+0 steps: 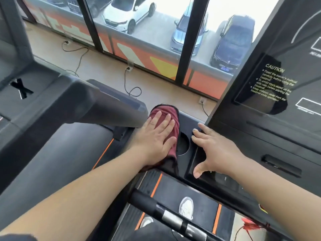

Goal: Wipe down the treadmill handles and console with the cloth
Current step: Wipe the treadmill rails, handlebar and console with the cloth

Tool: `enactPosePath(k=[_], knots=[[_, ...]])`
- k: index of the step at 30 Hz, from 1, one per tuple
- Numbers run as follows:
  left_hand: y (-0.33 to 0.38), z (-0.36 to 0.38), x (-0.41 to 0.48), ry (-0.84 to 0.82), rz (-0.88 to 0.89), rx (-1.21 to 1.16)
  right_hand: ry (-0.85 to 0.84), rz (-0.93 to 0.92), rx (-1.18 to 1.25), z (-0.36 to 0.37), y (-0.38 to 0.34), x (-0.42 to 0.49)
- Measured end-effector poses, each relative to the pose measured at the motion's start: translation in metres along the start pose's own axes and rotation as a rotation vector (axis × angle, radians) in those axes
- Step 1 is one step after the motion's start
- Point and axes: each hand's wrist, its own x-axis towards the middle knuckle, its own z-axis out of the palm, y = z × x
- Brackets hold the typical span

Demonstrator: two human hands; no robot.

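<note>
Pressing flat on a dark red folded cloth (171, 119), the left hand (156, 138) has its fingers spread and together-ish on top, palm down, not pinching anything, just pushing the cloth onto the black plastic treadmill console tray (189, 119). Cloth sits at the tray's left edge, with one end hanging off toward 6 o'clock. Just at 3 o'clock of the cloth there's a round cup holder recess (184, 145), partly covered by it. The right hand (217, 150) is open too, fingers apart, resting on the tray on the other side of that recess, holding nothing. Up at 2 o'clock is the glossy black console panel (278, 119) with a caution label (272, 84). Down at 6 o'clock runs a black handlebar with silver grip sensors (172, 218), and a white sneaker (186, 206) on the belt below it.
</note>
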Motion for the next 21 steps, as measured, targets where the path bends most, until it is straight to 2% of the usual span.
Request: enactPosePath(k=[4, 10, 14, 17, 21], knots=[[0.008, -0.006, 0.036, 0.017, -0.026, 0.03, 0.014, -0.001, 0.033, 0.005, 0.001, 0.002], [0.02, 0.006, -0.01, -0.007, 0.053, 0.038, 0.041, -0.024, 0.07, 0.008, 0.007, 0.003], [0.023, -0.01, 0.043, 0.013, 0.091, 0.053, 0.061, -0.035, 0.091, 0.009, 0.009, 0.004], [0.033, -0.015, 0.07, 0.024, 0.046, 0.032, 0.066, -0.038, 0.089, 0.009, 0.008, 0.003], [0.042, -0.002, 0.027, -0.028, 0.133, -0.022, 0.078, -0.057, 0.111, 0.014, 0.013, 0.006]])
